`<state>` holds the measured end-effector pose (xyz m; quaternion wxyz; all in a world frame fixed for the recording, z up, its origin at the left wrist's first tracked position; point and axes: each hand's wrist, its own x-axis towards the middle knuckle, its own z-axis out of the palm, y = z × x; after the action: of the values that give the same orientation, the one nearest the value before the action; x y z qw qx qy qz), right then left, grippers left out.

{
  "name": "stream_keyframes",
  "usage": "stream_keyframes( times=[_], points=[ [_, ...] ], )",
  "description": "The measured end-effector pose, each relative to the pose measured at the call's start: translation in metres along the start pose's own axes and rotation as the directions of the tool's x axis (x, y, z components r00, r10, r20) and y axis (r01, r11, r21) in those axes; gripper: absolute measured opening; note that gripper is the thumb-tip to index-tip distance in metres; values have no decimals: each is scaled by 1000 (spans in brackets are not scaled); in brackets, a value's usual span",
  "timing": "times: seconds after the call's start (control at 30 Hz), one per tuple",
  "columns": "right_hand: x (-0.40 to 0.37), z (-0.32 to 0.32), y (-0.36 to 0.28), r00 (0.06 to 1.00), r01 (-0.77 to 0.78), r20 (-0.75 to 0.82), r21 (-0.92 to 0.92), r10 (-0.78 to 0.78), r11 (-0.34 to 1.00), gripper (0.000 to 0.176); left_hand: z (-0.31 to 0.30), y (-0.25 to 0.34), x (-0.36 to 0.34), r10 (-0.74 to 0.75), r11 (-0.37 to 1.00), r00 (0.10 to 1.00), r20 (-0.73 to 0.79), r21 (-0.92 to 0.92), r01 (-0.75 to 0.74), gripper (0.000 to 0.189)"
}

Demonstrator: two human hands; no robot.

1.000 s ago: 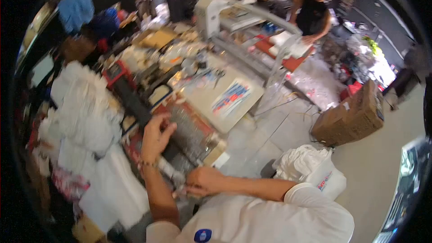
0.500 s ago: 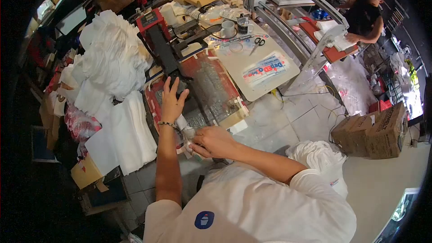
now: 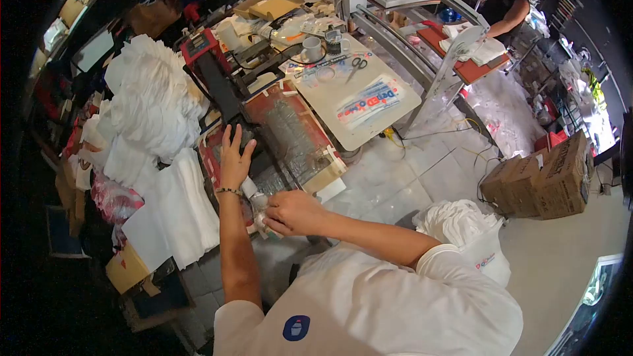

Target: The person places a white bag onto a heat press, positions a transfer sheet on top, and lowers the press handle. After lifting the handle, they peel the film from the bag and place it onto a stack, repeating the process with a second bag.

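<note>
My left hand (image 3: 235, 157) has its fingers spread, over the near end of the dark arm of a red and black heat press (image 3: 214, 76). Just right of it, my right hand (image 3: 288, 212) is closed at the near edge of the press, beside a white roll (image 3: 249, 188) and some clear, crumpled material. What its curled fingers hold, if anything, is hidden. A red-edged board (image 3: 290, 135) with a grey, taped surface lies under and beside the press arm.
White cloth is heaped (image 3: 148, 92) and folded (image 3: 188, 204) at left. A pale board (image 3: 353, 92) bears scissors (image 3: 357, 66) near mugs (image 3: 312, 49). A metal frame (image 3: 422, 26) stands behind. Cartons (image 3: 544, 178) and a white bundle (image 3: 461, 227) are at right. A co-worker (image 3: 511, 10) handles white cloth.
The whole view has shifted, with the table and press now farther left and slightly higher. Both hands keep nearly the same pose at the press. The co-worker's arm has moved slightly.
</note>
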<state>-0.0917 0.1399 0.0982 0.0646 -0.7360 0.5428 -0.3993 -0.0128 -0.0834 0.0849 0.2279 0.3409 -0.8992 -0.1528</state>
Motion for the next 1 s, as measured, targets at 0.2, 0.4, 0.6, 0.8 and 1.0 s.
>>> stream_keyframes(
  times=[0.2,0.4,0.6,0.8,1.0],
  points=[
    [0,3,3,1000,9,-7,23,-9,1000,29,1,-1,0,1,1000,1000,4,-14,-1,63],
    [-1,7,5,999,44,-17,10,-44,999,25,-2,0,-1,-21,999,999,27,-28,22,62],
    [-6,14,8,1000,2,-17,18,-1,1000,25,-1,-2,2,62,997,996,58,35,-64,58],
    [-5,13,7,999,14,-32,30,-13,999,25,0,-1,1,-9,999,996,94,36,6,62],
    [-5,14,7,999,3,-40,33,-2,999,26,5,-12,3,-3,999,997,82,40,-1,63]
  ],
)
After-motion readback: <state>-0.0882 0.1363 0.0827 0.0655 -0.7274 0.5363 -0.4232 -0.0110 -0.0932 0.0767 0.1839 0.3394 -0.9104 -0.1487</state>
